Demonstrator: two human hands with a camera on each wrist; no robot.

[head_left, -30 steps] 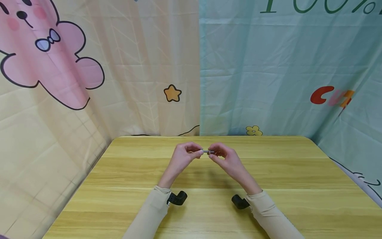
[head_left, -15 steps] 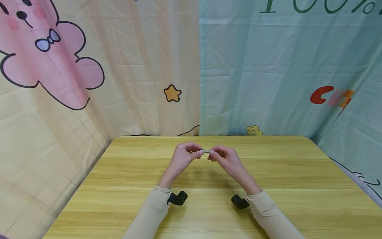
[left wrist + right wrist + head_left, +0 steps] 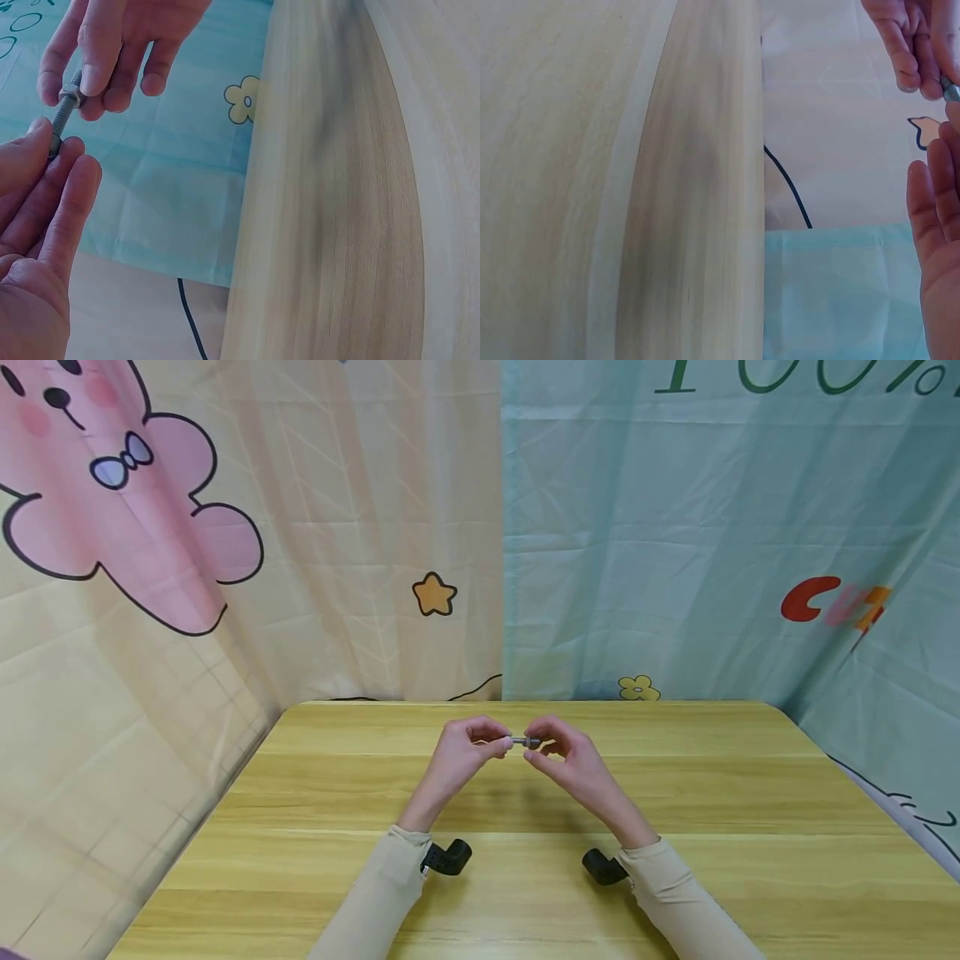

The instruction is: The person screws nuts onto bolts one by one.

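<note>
A metal bolt (image 3: 517, 740) is held level above the table, in the middle of the head view. My left hand (image 3: 463, 758) pinches its head end between thumb and fingers. On the threaded shank sits a hex nut (image 3: 73, 94), clearest in the left wrist view. Thumb and index finger of my right hand (image 3: 572, 762) lie on either side of this nut and grip it; its other fingers are loosely bent. Only a small piece of the bolt (image 3: 951, 90) shows at the edge of the right wrist view.
The wooden table (image 3: 375, 793) spreads beneath both hands. Behind it hangs a printed curtain (image 3: 637, 543), half beige and half blue-green. A black wrist camera (image 3: 448, 857) is strapped to the left sleeve and another black camera (image 3: 603, 867) to the right.
The right thumb, which covered the nut half a second ago, has swung down and the index finger up, so the nut shows again. The left hand stays in place.
</note>
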